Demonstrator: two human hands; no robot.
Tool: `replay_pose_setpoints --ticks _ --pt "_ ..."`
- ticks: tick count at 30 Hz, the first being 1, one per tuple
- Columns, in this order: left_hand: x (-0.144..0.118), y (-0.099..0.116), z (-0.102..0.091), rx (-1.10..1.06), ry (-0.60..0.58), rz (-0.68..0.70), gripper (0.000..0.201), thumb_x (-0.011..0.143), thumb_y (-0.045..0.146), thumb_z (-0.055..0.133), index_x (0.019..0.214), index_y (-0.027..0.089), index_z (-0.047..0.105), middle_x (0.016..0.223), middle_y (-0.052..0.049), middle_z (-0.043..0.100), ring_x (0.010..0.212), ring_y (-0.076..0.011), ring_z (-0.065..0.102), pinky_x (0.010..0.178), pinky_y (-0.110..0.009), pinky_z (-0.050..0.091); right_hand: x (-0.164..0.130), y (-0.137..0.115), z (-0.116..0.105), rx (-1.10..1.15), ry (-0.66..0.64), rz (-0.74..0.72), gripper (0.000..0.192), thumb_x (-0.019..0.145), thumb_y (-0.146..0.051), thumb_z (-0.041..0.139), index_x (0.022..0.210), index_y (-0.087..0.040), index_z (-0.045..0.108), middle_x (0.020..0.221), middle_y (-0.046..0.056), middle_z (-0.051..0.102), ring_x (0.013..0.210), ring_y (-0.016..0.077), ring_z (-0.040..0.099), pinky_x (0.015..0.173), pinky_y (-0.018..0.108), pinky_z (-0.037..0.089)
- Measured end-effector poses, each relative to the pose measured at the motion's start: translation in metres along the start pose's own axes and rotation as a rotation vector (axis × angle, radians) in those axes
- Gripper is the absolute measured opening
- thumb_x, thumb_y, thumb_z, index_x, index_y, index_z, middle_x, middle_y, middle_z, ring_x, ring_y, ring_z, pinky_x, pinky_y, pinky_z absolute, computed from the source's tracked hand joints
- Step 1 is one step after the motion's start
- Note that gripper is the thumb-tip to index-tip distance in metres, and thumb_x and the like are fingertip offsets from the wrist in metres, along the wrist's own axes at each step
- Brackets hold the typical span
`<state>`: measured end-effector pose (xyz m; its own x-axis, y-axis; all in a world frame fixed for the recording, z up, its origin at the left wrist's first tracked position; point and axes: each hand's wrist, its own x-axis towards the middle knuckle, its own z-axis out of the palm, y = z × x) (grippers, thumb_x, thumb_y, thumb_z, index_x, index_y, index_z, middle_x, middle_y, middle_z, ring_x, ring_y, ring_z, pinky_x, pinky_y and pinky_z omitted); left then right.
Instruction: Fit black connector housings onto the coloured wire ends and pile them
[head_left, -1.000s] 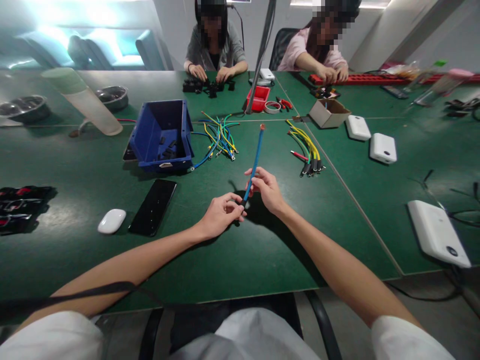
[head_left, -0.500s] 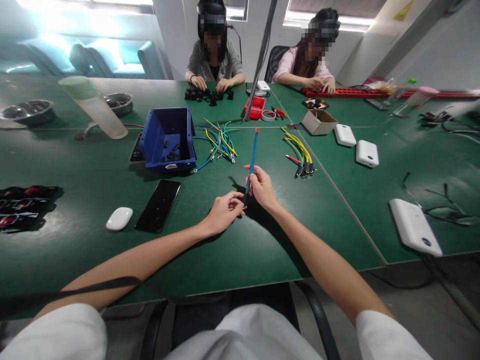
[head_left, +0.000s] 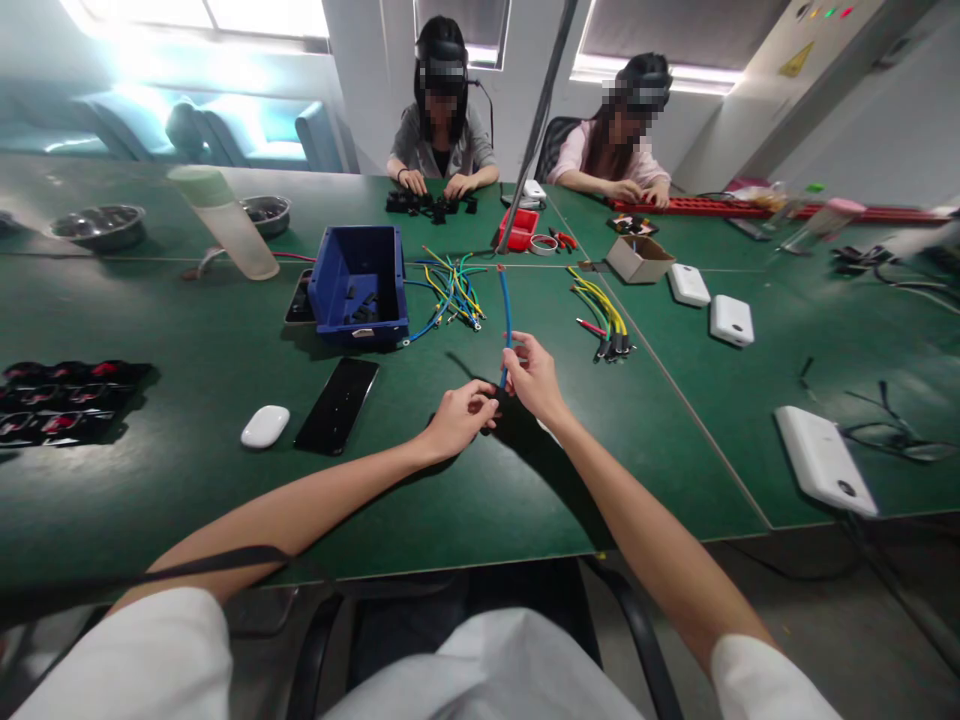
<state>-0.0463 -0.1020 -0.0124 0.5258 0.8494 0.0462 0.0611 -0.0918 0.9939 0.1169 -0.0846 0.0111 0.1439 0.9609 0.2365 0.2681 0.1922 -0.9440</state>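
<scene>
A short blue wire (head_left: 506,305) stands nearly upright above the green table, its coppery end at the top. My right hand (head_left: 534,375) pinches it around the middle. At its lower end, which looks black, my left hand (head_left: 466,412) has its fingers closed; the fingers partly hide that end. Ahead and to the left lies a loose pile of blue, green and yellow wires (head_left: 456,290) with metal lugs. A bundle of yellow and green wires (head_left: 604,310) with black sleeves at the near end lies to the right.
A blue bin (head_left: 324,300) with small black pieces stands left of the pile. Nearer are a phone (head_left: 337,405) and a white case (head_left: 265,427). A cardboard box (head_left: 641,262) and white devices (head_left: 731,321) sit at right. Two people work across the table.
The blue wire has tipped slightly left at its top and bends a little. Both hands stay on it. The whole view has shifted slightly.
</scene>
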Motion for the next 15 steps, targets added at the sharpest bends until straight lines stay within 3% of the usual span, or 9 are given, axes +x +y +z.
replay_pose_setpoints --ticks 6,12,15 --pt "0.000 0.000 0.000 -0.021 0.006 0.010 0.027 0.086 0.033 0.061 0.103 0.013 0.058 0.078 -0.005 0.069 0.062 -0.0128 0.066 0.061 -0.025 0.053 0.009 0.001 -0.002 0.014 -0.013 -0.025 0.034 0.087 -0.042 0.054 0.113 -0.021 0.051 0.065 -0.005 0.055 0.037 0.0082 0.048 0.036 0.022 0.041" --pt "0.000 -0.002 0.000 -0.009 -0.019 0.014 0.023 0.085 0.023 0.059 0.105 0.012 0.060 0.083 -0.007 0.070 0.066 -0.0125 0.066 0.064 -0.026 0.055 0.016 0.016 -0.010 0.021 0.136 0.046 0.031 0.085 -0.038 0.053 0.110 -0.020 0.052 0.062 -0.005 0.054 0.037 0.0075 0.043 0.036 0.021 0.036" --pt "0.000 -0.003 -0.001 0.048 -0.051 0.022 0.018 0.085 0.022 0.059 0.099 0.012 0.063 0.084 -0.008 0.071 0.069 -0.0132 0.067 0.067 -0.027 0.055 0.021 0.021 -0.024 -0.065 0.195 0.011 0.031 0.085 -0.037 0.052 0.111 -0.019 0.053 0.063 -0.004 0.054 0.042 0.0090 0.044 0.041 0.022 0.038"
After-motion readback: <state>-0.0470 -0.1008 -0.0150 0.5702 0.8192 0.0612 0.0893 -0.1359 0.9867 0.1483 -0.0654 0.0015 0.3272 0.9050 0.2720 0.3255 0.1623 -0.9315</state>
